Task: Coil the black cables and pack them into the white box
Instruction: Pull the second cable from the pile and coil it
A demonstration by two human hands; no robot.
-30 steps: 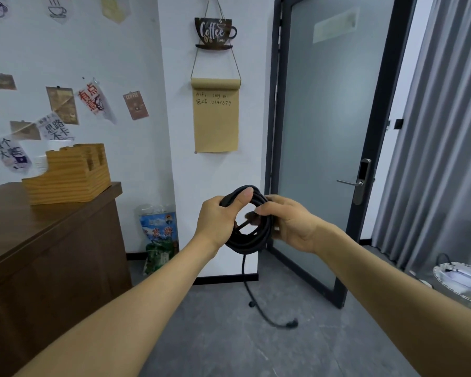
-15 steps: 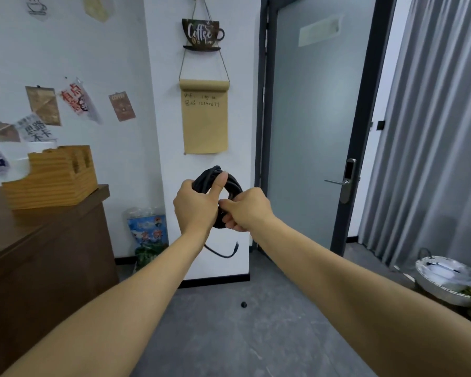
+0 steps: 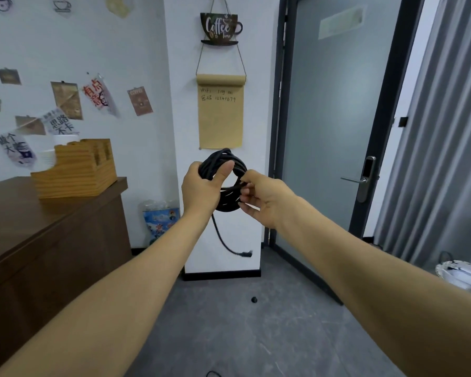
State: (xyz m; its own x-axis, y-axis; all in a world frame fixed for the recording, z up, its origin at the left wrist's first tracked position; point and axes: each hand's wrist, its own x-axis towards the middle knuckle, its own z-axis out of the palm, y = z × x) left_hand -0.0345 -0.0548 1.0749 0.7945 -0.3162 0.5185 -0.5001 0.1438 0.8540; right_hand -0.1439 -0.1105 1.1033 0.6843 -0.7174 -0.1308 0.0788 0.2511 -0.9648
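Note:
A black cable (image 3: 230,163) is wound into a round coil held up at chest height before the white pillar. My left hand (image 3: 201,190) grips the coil's left side, thumb pressed across the loops. My right hand (image 3: 261,198) pinches strands on the coil's right side. A short loose tail (image 3: 223,242) hangs below the coil and ends in a plug (image 3: 246,253) in the air. A bit of another black cable (image 3: 214,374) shows on the floor at the bottom edge. The white box is not in view.
A dark wooden counter (image 3: 52,235) stands at the left with a slatted wooden holder (image 3: 76,172) on top. A grey door (image 3: 335,126) with a handle is ahead right, curtains (image 3: 446,159) beside it. A lined bin (image 3: 462,273) sits low right. A small black object (image 3: 253,299) lies on the grey floor.
The dangling tail has shortened from reaching the floor to a short hanging piece as more cable went onto the coil. Both hands stayed on the coil, the right hand shifting along its right side.

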